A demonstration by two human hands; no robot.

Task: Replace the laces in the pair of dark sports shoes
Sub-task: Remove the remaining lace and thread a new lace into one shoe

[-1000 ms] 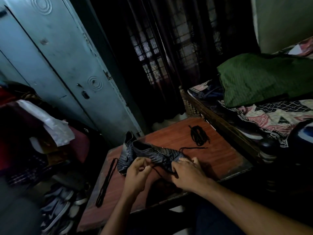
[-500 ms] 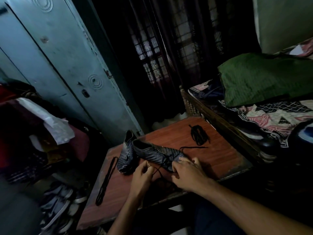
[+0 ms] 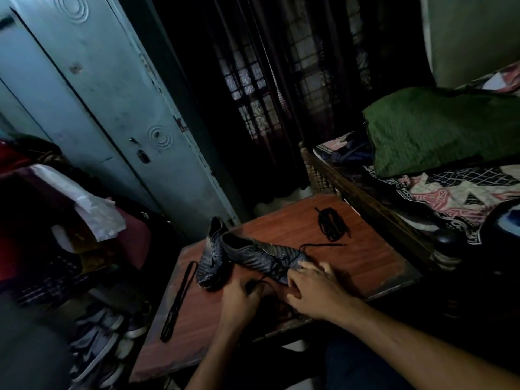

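Your left hand (image 3: 239,298) has drawn back toward you from the shoe, pinching a thin black lace (image 3: 260,282) that now trails from the eyelets, so the lace appears to be pulling through. Your right hand (image 3: 312,288) stays pressed on the toe of the near shoe (image 3: 261,256), fingers curled over it. The second shoe (image 3: 211,258) lies just behind on the worktop (image 3: 365,266), a bundled lace (image 3: 333,223) farther back.

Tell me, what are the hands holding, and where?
The left hand pinches a lace near the shoe. The right hand grips that shoe at its toe end.
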